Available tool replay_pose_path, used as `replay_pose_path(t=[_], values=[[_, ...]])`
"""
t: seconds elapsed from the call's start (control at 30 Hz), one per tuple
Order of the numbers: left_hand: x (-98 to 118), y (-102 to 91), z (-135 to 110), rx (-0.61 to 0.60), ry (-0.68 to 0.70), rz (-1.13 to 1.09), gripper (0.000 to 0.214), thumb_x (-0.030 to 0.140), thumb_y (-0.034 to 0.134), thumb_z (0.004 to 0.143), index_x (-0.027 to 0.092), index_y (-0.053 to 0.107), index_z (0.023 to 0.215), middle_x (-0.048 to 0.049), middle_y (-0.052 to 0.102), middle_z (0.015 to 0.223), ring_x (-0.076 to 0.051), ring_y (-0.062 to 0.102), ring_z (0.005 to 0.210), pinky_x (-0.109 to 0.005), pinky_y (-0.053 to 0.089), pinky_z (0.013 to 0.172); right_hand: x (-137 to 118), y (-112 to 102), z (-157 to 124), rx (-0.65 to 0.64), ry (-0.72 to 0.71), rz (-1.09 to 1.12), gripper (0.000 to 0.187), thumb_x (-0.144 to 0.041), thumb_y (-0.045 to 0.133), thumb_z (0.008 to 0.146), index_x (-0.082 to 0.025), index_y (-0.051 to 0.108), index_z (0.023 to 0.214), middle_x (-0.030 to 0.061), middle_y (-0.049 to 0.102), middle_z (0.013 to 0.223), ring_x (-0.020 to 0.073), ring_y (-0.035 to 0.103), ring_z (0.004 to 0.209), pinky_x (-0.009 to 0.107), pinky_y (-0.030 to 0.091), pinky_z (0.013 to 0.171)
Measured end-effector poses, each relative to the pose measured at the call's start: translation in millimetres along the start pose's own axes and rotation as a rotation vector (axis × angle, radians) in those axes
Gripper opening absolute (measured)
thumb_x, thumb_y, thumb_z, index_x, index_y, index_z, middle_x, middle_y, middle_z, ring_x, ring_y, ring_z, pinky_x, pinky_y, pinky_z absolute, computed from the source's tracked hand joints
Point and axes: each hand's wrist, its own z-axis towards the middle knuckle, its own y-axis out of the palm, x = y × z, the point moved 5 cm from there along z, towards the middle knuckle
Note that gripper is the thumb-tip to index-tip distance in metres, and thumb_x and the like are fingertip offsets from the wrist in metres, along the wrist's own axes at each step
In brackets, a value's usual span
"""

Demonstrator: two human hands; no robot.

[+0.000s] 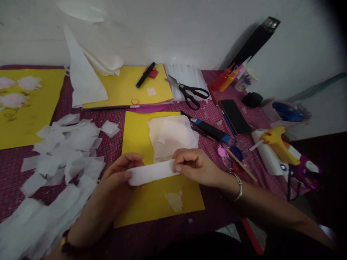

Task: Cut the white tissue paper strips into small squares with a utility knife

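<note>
Both hands hold a folded strip of white tissue paper [151, 172] above a yellow sheet [138, 137]. My left hand [120, 173] pinches the strip's left end with thumb and fingers closed. My right hand [193, 166], with a bangle at the wrist, pinches its right end. A stack of white tissue squares [170, 135] lies on the yellow sheet just beyond the strip.
Several cut tissue pieces [62, 159] are heaped at the left on the red checked cloth. Black scissors [189, 93], a blue-black cutter [210, 130], a phone [234, 116], a yellow glue gun [276, 142], paint bottles [226, 77] and more yellow sheets [127, 86] lie behind and to the right.
</note>
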Motion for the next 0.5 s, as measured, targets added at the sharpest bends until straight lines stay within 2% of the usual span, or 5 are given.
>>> replay_pose_path(t=[0.1, 0.2, 0.3, 0.37, 0.5], values=[[-4, 1.5, 3, -0.138, -0.105, 0.043, 0.042, 0.047, 0.080, 0.059, 0.015, 0.074, 0.085, -0.0045, 0.063, 0.068, -0.016, 0.058, 0.052, -0.025, 0.048, 0.042, -5, 3, -1, -0.024, -0.074, -0.050, 0.016, -0.018, 0.059, 0.083, -0.016, 0.061, 0.068, 0.0007, 0.057, 0.069, 0.0103, 0.054, 0.064, 0.024, 0.041, 0.059], [-9, 3.3, 2, -0.164, -0.132, 0.028, 0.046, 0.050, 0.083, 0.057, 0.017, 0.074, 0.089, -0.0044, 0.065, 0.068, -0.016, 0.060, 0.053, -0.024, 0.050, 0.045, -8, 2, -2, -0.007, -0.105, -0.058, 0.014, -0.018, 0.059, 0.084, -0.016, 0.063, 0.071, 0.0006, 0.059, 0.071, 0.0101, 0.056, 0.067, 0.024, 0.043, 0.061], [-13, 7.7, -1, -0.103, -0.086, -0.091, 0.042, 0.043, 0.086, 0.058, 0.019, 0.073, 0.090, -0.0037, 0.068, 0.075, -0.015, 0.061, 0.063, -0.024, 0.053, 0.057, -6, 1, -3, 0.011, -0.082, -0.025, 0.011, -0.018, 0.058, 0.087, -0.017, 0.067, 0.081, 0.0020, 0.062, 0.080, 0.0101, 0.058, 0.071, 0.023, 0.045, 0.064], [-17, 10.6, -2, -0.061, -0.029, -0.122, 0.037, 0.040, 0.086, 0.057, 0.019, 0.071, 0.083, -0.0023, 0.067, 0.074, -0.015, 0.059, 0.065, -0.024, 0.052, 0.061, -5, 4, -3, -0.002, -0.089, -0.014, 0.011, -0.016, 0.057, 0.087, -0.016, 0.068, 0.088, 0.0031, 0.064, 0.084, 0.0106, 0.060, 0.075, 0.024, 0.047, 0.067], [-26, 5.7, -3, 0.085, -0.020, 0.096, 0.031, 0.039, 0.085, 0.057, 0.018, 0.064, 0.064, 0.0006, 0.061, 0.059, -0.012, 0.052, 0.057, -0.023, 0.044, 0.056, -9, 15, -5, -0.066, -0.174, -0.107, 0.016, -0.013, 0.055, 0.088, -0.016, 0.068, 0.097, 0.0054, 0.066, 0.092, 0.0130, 0.063, 0.087, 0.028, 0.051, 0.078]])
